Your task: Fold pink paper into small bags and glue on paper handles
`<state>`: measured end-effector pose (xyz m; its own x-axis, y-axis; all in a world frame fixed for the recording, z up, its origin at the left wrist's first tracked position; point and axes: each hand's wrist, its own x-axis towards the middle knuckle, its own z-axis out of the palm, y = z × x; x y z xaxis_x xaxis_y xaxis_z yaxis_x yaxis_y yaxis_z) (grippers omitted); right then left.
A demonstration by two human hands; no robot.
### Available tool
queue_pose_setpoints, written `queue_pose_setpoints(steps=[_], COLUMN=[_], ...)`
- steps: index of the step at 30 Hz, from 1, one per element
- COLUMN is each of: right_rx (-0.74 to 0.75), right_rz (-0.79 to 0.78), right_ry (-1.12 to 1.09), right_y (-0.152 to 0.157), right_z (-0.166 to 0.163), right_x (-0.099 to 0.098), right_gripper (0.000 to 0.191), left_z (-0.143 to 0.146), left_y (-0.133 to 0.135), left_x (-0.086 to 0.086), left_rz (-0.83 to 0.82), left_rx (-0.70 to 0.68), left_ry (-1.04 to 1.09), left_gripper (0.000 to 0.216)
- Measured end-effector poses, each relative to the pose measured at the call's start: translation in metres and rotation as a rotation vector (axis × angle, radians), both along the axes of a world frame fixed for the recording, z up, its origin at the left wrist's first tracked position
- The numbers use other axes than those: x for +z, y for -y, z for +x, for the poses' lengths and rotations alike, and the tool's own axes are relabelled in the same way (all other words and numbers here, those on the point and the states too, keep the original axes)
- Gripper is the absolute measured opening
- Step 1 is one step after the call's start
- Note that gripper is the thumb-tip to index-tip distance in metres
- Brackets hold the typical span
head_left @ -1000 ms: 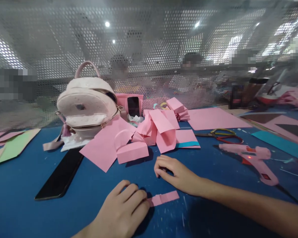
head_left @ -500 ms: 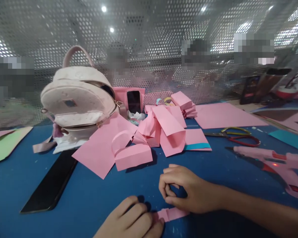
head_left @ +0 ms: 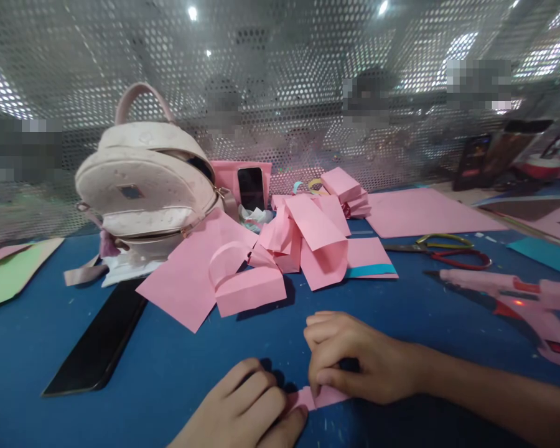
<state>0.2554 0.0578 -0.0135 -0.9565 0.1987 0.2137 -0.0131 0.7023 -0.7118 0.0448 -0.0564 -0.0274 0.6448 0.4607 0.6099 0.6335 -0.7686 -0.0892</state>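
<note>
A narrow pink paper strip (head_left: 331, 397) lies on the blue tabletop in front of me, with a folded spot near its middle. My left hand (head_left: 247, 404) is closed on the strip's left end, thumb and curled fingers pressed together there. My right hand (head_left: 354, 361) is bent over the strip, its thumb and index finger pinching the paper at the folded spot. Beyond the hands sits a small pink paper box with a loop handle (head_left: 252, 291). Behind it are folded pink paper pieces (head_left: 324, 258).
On the right lie a pink glue gun (head_left: 499, 286) with a red light and scissors (head_left: 457, 251). A black phone (head_left: 98, 342) lies at left, below a white backpack (head_left: 144, 180). Another phone (head_left: 251, 188) stands upright at the back, before a perforated metal screen (head_left: 289, 81).
My right thumb and index finger have come down onto the strip's folded spot and closed there; before, they curled above it. The left hand stays nearly in place.
</note>
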Motion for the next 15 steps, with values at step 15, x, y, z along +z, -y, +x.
queue_pose_setpoints(steps=[15], right_rx=[-0.009], right_rz=[0.013], right_ry=[-0.002], right_y=[0.0014], right_z=[0.0002], right_x=[0.0016], right_gripper=[0.024], left_z=[0.0013], left_y=[0.0002], left_x=[-0.0004], left_rz=[-0.005], left_rx=[-0.001], left_ry=[0.015], left_gripper=[0.022])
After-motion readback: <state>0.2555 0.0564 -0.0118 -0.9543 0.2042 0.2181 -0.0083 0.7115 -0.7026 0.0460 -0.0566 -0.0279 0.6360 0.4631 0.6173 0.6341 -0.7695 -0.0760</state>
